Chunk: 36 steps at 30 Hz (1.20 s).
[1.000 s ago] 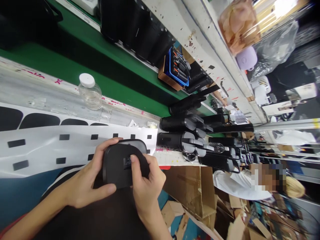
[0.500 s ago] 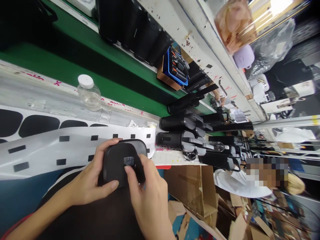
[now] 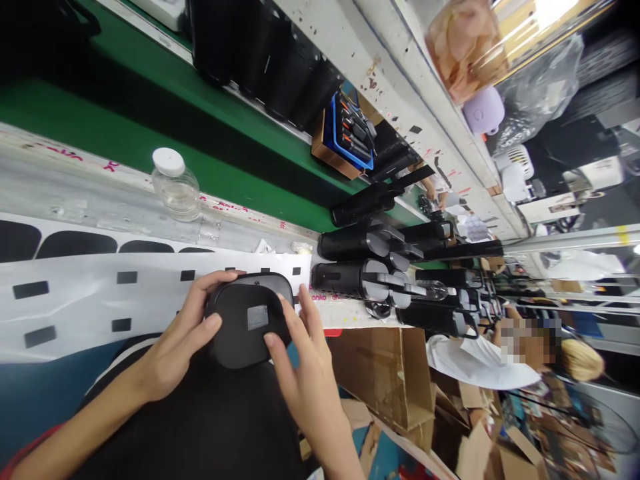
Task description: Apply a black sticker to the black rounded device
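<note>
My left hand (image 3: 173,343) grips a black device with a rounded-square base (image 3: 255,283), from its left side, thumb on top. Over that base lies a black rounded pad (image 3: 233,327), offset so a strip of the base shows along the top and upper right. A small dark grey rectangular label (image 3: 258,317) is on the pad. My right hand (image 3: 305,357) has thumb and index finger at the pad's right edge, other fingers stretched out. Behind the hands lies a white backing sheet (image 3: 160,293) with small dark labels, beside another sheet bearing black rounded pads (image 3: 77,245).
A clear jar with a white lid (image 3: 175,187) stands by the green conveyor (image 3: 240,193). Black appliances with handles (image 3: 345,280) lie to the right. A blue tray (image 3: 353,137) holds dark tools. Below right is a cardboard box (image 3: 380,373); a person in white (image 3: 475,363) sits beyond.
My right thumb has moved off the label to the pad's lower right edge, and the right fingers have spread. My left thumb has shifted up onto the pad.
</note>
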### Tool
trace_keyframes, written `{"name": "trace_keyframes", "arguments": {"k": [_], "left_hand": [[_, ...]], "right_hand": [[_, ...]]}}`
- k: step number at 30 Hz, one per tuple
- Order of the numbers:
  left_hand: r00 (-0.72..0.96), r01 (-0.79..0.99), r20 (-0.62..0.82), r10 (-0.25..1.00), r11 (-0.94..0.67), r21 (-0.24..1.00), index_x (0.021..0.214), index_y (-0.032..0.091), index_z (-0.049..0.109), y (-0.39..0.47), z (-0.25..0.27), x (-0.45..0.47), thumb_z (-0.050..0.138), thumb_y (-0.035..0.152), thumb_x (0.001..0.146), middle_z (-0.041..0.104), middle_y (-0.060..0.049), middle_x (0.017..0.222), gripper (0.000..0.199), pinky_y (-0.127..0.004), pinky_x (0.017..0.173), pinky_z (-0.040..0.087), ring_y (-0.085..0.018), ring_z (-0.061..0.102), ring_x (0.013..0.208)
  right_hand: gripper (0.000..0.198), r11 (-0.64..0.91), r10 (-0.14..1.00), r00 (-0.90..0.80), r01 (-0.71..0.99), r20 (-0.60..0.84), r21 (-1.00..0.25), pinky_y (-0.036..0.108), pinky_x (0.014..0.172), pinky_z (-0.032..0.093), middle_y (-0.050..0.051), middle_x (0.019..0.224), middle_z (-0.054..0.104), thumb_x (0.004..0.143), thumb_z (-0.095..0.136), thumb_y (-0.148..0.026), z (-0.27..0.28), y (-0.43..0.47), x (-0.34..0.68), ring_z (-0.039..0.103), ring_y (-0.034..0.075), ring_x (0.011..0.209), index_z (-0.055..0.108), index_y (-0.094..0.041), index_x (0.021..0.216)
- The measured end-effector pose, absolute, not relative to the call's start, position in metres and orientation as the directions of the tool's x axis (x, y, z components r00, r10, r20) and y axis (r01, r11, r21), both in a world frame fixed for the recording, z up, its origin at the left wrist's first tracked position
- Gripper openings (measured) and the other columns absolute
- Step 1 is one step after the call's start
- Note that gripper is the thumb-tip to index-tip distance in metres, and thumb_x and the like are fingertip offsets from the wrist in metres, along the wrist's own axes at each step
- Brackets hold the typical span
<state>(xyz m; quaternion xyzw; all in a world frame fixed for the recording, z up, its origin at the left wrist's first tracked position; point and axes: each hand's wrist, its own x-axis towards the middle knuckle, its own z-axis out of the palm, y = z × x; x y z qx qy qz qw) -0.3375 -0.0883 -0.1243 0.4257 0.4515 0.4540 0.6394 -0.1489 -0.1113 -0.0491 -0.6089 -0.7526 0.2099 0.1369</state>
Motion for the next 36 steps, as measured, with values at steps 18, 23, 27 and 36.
{"name": "trace_keyframes", "arguments": {"k": [18, 23, 27, 36], "left_hand": [[0.120, -0.181, -0.279, 0.953, 0.297, 0.937, 0.113, 0.031, 0.065, -0.075, -0.110, -0.330, 0.058, 0.055, 0.089, 0.065, 0.005, 0.125, 0.036, -0.013, 0.098, 0.044, -0.015, 0.057, 0.119], [0.088, -0.165, -0.341, 0.936, 0.351, 0.922, 0.111, 0.031, 0.063, -0.076, -0.106, -0.326, 0.058, 0.055, 0.087, 0.063, 0.005, 0.129, 0.035, -0.016, 0.098, 0.043, -0.017, 0.056, 0.120], [0.085, -0.100, -0.345, 0.935, 0.353, 0.930, 0.108, 0.030, 0.068, -0.070, -0.106, -0.331, 0.060, 0.064, 0.082, 0.066, 0.003, 0.124, 0.043, -0.012, 0.093, 0.047, -0.017, 0.058, 0.117], [0.132, -0.015, -0.410, 0.902, 0.416, 0.909, 0.120, 0.036, 0.065, -0.066, -0.097, -0.336, 0.077, 0.063, 0.069, 0.063, 0.005, 0.131, 0.059, -0.009, 0.091, 0.048, -0.016, 0.061, 0.115]], "right_hand": [[0.105, -0.278, 0.960, 0.169, 0.555, -0.221, -0.784, 0.045, 0.101, 0.052, 0.010, 0.134, 0.056, 0.077, 0.076, -0.044, -0.052, -0.094, -0.174, 0.058, 0.026, 0.121, 0.008, -0.030, 0.156], [0.029, -0.280, 0.960, 0.193, 0.593, -0.205, -0.755, 0.039, 0.090, 0.050, 0.005, 0.102, 0.069, 0.090, 0.062, -0.047, -0.049, -0.063, -0.178, 0.065, 0.024, 0.099, 0.072, -0.023, 0.103], [0.038, -0.217, 0.976, 0.061, 0.396, -0.210, -0.892, 0.030, 0.097, 0.049, 0.005, 0.112, 0.069, 0.101, 0.043, -0.044, -0.060, -0.066, -0.161, 0.064, 0.017, 0.110, 0.072, -0.024, 0.116], [0.090, -0.420, 0.883, -0.182, 0.107, -0.433, -0.901, 0.046, 0.123, 0.028, 0.005, 0.161, 0.033, 0.083, 0.070, -0.056, -0.064, -0.090, -0.146, 0.034, 0.025, 0.148, 0.026, -0.028, 0.156]]}}
